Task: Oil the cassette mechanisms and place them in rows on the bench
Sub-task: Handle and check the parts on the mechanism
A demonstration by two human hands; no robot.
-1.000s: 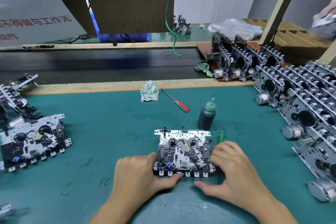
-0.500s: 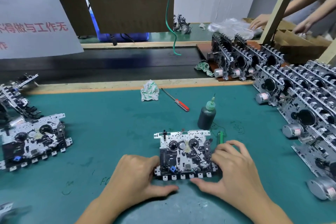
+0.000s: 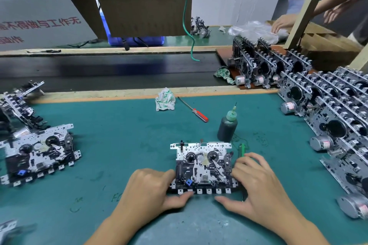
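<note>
While both thumbs lie flat, curled fingers [image 3: 242,165] grip the cassette mechanism [image 3: 203,167].

On the desk [image 3: 123,145], the oil bottle [image 3: 227,128] stands behind the centre mechanism [image 3: 203,167]; the screwdriver [image 3: 194,110] lies farther back, rows of mechanisms [image 3: 338,117] right.

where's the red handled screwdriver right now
The screwdriver lies on the green mat's far middle, between the crumpled rag on its left and the oil bottle on its right.

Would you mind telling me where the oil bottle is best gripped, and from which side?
Grip the oil bottle round its dark, round body, coming from the right. It stands upright; its thin green nozzle gives little to hold, and the cassette mechanism sits close in front.
</note>
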